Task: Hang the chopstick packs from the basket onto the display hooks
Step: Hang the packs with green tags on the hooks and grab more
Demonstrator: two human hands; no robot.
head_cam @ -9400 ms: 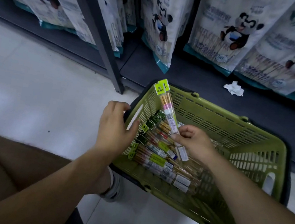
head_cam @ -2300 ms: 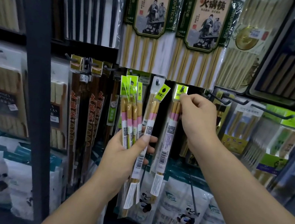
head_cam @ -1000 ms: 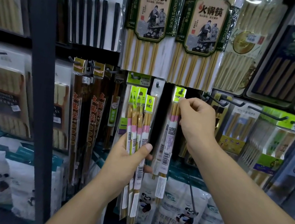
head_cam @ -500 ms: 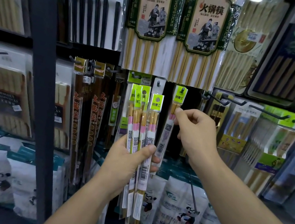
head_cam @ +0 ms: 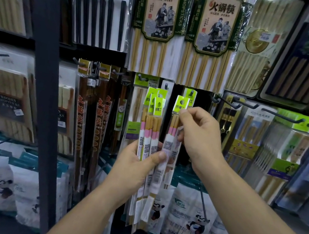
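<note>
Left hand (head_cam: 132, 171), right hand (head_cam: 201, 139) on green-topped, pink-banded chopstick packs (head_cam: 152, 128)

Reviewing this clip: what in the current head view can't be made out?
Off frame in the head view: the basket, so its contents are unseen.
Overlapping: the bunch of packs in the left hand; their count is unclear.
Partly covered: the hung pack, behind the pinched pack and the right hand.
Too small and blurred: the label print.

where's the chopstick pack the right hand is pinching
Head view, centre: the pack sits between the left hand's bunch and the right hand, just below the hung pack.
</note>
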